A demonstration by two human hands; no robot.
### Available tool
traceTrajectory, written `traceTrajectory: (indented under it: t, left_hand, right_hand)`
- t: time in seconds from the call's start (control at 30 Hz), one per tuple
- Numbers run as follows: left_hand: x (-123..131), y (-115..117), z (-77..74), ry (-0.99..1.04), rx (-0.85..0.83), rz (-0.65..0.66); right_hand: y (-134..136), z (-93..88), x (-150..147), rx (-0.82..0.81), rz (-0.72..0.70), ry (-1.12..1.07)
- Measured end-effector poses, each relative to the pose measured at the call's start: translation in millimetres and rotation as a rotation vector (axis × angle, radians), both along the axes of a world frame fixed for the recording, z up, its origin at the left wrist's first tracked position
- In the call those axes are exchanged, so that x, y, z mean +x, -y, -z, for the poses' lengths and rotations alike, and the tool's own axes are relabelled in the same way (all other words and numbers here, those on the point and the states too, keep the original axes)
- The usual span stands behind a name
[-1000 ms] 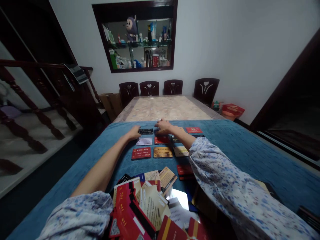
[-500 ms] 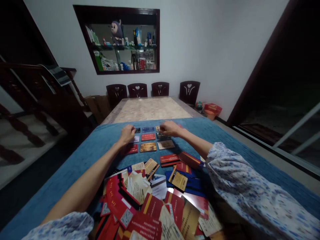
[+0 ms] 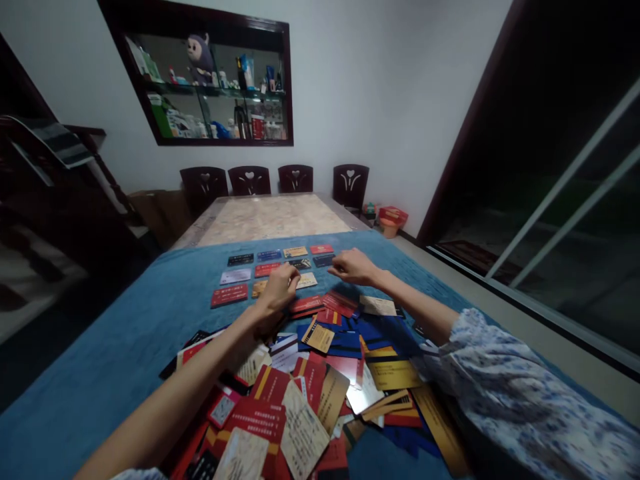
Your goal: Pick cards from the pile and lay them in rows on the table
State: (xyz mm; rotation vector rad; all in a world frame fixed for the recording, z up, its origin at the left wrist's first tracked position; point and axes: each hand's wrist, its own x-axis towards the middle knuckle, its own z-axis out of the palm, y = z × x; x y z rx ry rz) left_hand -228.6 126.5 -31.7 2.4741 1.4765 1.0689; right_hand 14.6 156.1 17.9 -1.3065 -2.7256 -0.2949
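Note:
My left hand (image 3: 281, 290) hovers over the lower part of the laid-out cards with its fingers curled together. It partly covers a gold card (image 3: 259, 289) and lies beside a cream card (image 3: 307, 280). Curled fingers also show on my right hand (image 3: 356, 267), at the right end of the rows by a dark blue card (image 3: 324, 260). Whether either hand pinches anything is hidden. Behind them lie a black card (image 3: 241, 259), a blue card (image 3: 269, 255), a yellow card (image 3: 295, 251) and a red card (image 3: 321, 249). A lilac card (image 3: 235, 277) sits further left.
A loose heap of cards (image 3: 305, 427) in red, gold, blue and white spreads close in front of me. Under it lies a blue cloth (image 3: 130, 320) on a long table (image 3: 270, 217). Several dark chairs (image 3: 250, 180) stand at the far end.
My left hand has moved right, from the left column to the middle of the rows. My right hand has shifted right and nearer, uncovering the yellow and red cards. The view has turned right.

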Motion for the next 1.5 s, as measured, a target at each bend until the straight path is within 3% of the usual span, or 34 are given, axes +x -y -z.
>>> traceTrajectory:
  t: [0.3,0.57,0.87,1.2,1.5]
  left_hand:
    - [55.1,30.5,2.1,-0.043,-0.06,0.214]
    - [108.7,47.6,0.9,-0.164,-0.128,0.276]
    - [169.3,67.2,-10.2,-0.394,-0.162,0.401]
    - [219.7,63.9,-11.1,-0.553,-0.224,0.504]
    - [240.6,49.2,0.9,-0.49,-0.307,0.598]
  right_hand:
    - [33.6,13.2,61.5,0.027,0.098,-0.028]
    - [74.9,28.5,114.3,0.018,0.189,-0.052]
    - [115.7,43.7,173.8,-0.043,0.217,-0.101]
    - [138.6,42.2,189.8,-0.154,0.264,-0.037]
    - [159.5,41.4,198.8,-0.206,0.245,-0.046]
